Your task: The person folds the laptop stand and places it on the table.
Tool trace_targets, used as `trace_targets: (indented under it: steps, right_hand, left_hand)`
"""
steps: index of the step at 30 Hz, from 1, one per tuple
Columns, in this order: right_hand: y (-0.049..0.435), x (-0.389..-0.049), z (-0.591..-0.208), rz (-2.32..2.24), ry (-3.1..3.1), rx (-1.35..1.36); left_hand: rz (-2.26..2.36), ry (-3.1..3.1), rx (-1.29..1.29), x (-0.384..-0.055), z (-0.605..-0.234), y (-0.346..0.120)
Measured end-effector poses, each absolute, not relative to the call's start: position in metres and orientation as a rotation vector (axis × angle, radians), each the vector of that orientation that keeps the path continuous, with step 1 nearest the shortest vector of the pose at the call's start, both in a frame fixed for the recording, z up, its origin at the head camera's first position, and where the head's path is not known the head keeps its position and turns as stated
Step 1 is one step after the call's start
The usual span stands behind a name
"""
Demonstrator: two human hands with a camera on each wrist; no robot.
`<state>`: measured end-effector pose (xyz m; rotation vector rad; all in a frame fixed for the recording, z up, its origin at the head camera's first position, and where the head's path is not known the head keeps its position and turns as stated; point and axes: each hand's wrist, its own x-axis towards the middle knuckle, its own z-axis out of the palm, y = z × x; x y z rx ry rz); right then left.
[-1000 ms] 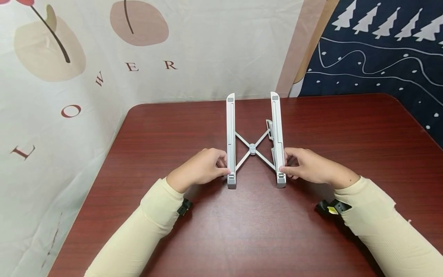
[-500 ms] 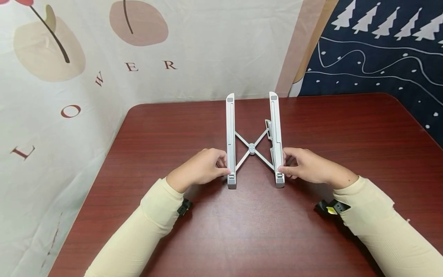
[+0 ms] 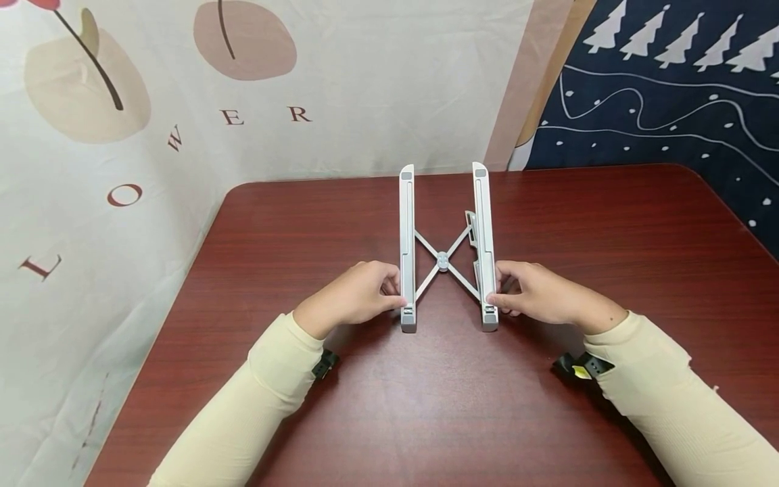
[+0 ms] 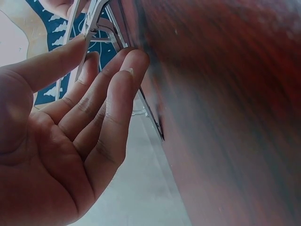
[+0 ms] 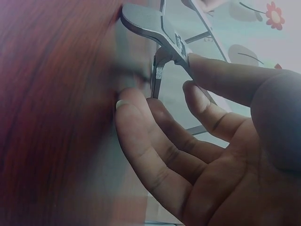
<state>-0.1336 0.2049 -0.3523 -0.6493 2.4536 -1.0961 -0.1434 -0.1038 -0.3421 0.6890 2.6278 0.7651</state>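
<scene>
A silver folding laptop stand (image 3: 407, 230) stands on the table, its two long side rails joined by crossed bars at a round hub (image 3: 443, 262). My left hand (image 3: 365, 292) grips the near end of the left rail, thumb on top and fingers along its outer side. On the other side my right hand (image 3: 535, 292) holds the near end of the right rail the same way. In the right wrist view the thumb presses the top of the rail (image 5: 155, 26) while the other fingers curl below. The left wrist view shows the left thumb against its rail (image 4: 96, 16).
The dark red wooden table (image 3: 438, 406) has rounded far corners. A pale curtain (image 3: 389, 88) with printed letters hangs behind and to the left. At the back right is a navy cloth (image 3: 657, 101) with white trees. Each wrist wears a black strap (image 3: 325, 364).
The right rail has shifted slightly left with my right hand, so the two rails stand a little closer together. The left hand has hardly moved.
</scene>
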Motion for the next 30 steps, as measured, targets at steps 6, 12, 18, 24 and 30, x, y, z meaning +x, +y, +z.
trace_targets:
  steps: [6,12,18,24,30]
  right_hand:
    - [0.2037,-0.1328,-0.3513,-1.092,2.453,-0.645]
    - [0.2031,-0.1321,-0.3516,-1.084,2.472,-0.660]
    - [0.2033,-0.1328,-0.3520,-1.072,2.488,-0.677]
    - [0.2029,-0.1322,-0.3513,-1.064,2.498,-0.681]
    - [0.2024,-0.1323,-0.3509,-1.052,2.510,-0.690]
  left_hand:
    - [0.765,2.630,0.691,-0.1428,-0.3417,-0.1036]
    - [0.764,2.624,0.682,-0.1420,-0.3406,-0.1032]
    - [0.764,2.620,0.673,-0.1417,-0.3406,-0.1032]
    - [0.761,2.618,0.677,-0.1407,-0.3405,-0.1031]
    - [0.759,2.616,0.671,-0.1402,-0.3396,-0.1023]
